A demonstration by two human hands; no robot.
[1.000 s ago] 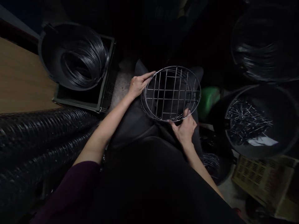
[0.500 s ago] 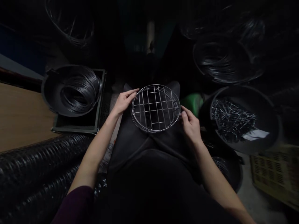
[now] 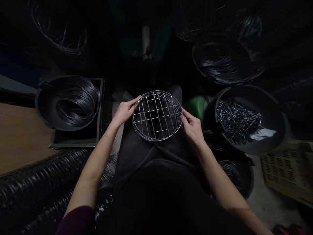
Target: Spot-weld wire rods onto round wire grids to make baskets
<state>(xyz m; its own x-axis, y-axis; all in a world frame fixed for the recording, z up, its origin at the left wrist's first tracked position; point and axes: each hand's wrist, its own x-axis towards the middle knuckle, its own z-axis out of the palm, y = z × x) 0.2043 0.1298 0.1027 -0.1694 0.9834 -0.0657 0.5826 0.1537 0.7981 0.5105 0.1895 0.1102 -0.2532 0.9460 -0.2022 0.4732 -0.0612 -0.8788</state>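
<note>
1. Broadly, a roll of black ribbed mesh (image 3: 36, 186) lies to the lower left of the round silver wire grid (image 3: 157, 116), beside a brown wooden board (image 3: 22, 137).
2. A black round tub of short metal wire pieces (image 3: 244, 120) stands to the right of the grid, near it but apart.
3. A black round tub with a coil of dark wire (image 3: 68, 102) sits in a dark square crate (image 3: 75, 138), to the left of the grid.
4. The grid itself is held nearly level over the person's dark-clothed lap, between both hands.
5. The left hand (image 3: 124, 111) curls its fingers on the grid's left rim.
6. The right hand (image 3: 193, 125) pinches the right rim with thumb and fingertips.
</note>
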